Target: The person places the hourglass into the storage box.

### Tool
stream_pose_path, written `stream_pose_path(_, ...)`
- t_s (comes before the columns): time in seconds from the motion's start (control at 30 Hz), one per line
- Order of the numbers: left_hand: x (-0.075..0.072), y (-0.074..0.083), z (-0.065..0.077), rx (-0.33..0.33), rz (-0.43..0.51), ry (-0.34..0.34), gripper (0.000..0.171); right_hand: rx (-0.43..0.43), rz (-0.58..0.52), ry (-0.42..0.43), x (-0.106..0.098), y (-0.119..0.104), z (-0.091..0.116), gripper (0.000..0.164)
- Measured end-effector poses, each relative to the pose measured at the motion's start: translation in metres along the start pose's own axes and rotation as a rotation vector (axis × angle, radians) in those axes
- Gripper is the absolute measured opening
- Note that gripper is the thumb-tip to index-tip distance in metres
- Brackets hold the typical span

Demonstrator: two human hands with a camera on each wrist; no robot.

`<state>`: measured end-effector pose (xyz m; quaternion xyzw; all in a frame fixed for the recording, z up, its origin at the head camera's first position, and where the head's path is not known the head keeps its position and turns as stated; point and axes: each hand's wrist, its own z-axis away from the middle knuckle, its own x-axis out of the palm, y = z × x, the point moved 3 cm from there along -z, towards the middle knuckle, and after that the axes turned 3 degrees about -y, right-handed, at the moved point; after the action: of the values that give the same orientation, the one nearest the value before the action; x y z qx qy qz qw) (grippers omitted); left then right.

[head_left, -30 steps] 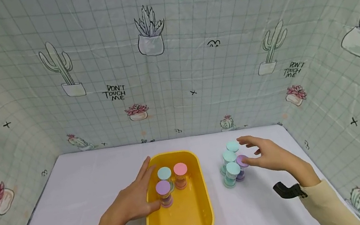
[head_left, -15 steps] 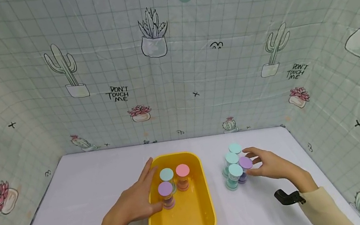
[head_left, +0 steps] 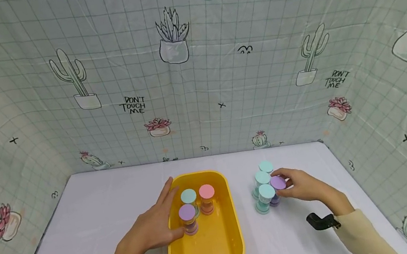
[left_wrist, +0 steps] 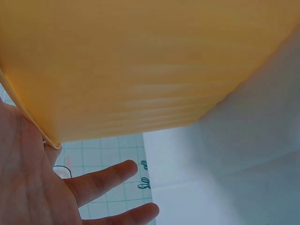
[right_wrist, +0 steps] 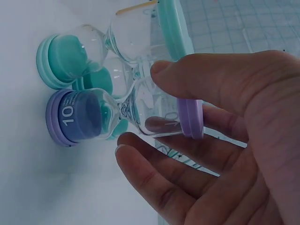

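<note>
Right of the yellow tray (head_left: 208, 246), a purple-capped ten-minute hourglass (head_left: 278, 183) is held by its upper end in the right hand's grip (head_left: 303, 184), nearly closed, presumably because its tray-facing side is crowded by three teal hourglasses (head_left: 266, 191). The tray is apparently steadied by the spread left hand (head_left: 153, 224); three more hourglasses (head_left: 188, 213) are stood inside.

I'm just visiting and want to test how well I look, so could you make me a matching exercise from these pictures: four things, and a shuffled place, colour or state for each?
1. left hand
2. right hand
3. pink timer
4. tub

A. yellow
B. holding a purple timer
C. standing inside the tub
D. touching the tub at its left edge

Pairs: 1-D, 2-B, 3-C, 4-A.
</note>
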<state>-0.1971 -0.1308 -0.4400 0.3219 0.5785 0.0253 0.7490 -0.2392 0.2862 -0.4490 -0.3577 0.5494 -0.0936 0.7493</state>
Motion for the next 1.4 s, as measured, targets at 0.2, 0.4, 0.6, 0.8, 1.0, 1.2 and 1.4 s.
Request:
stream_pose_path(0.2,-0.001,0.000,0.000,-0.009,0.001,-0.003,0.101,0.024,-0.032,-0.019,-0.001,-0.002,-0.002,0.046)
stream_pose_path(0.4,-0.003,0.001,0.000,0.001,-0.002,0.005,0.101,0.032,-0.003,-0.002,-0.004,0.001,0.000,0.043)
stream_pose_path(0.6,-0.004,0.002,-0.001,-0.001,-0.003,0.003,0.102,0.044,0.013,0.005,-0.006,0.004,0.000,0.045)
stream_pose_path(0.8,-0.004,0.003,-0.003,-0.001,0.005,0.006,0.102,0.034,0.063,0.013,-0.007,0.001,-0.002,0.042)
stream_pose_path(1.0,-0.002,0.004,-0.003,0.001,0.026,0.005,0.102,0.039,0.104,0.024,-0.010,-0.002,-0.003,0.041)
stream_pose_path(1.2,-0.001,0.003,0.000,-0.003,0.026,0.015,0.101,0.040,0.089,0.017,-0.006,-0.002,-0.002,0.041)
stream_pose_path(1.4,0.000,0.003,0.001,-0.007,0.013,0.010,0.101,0.032,0.082,0.008,-0.002,-0.001,0.001,0.046)
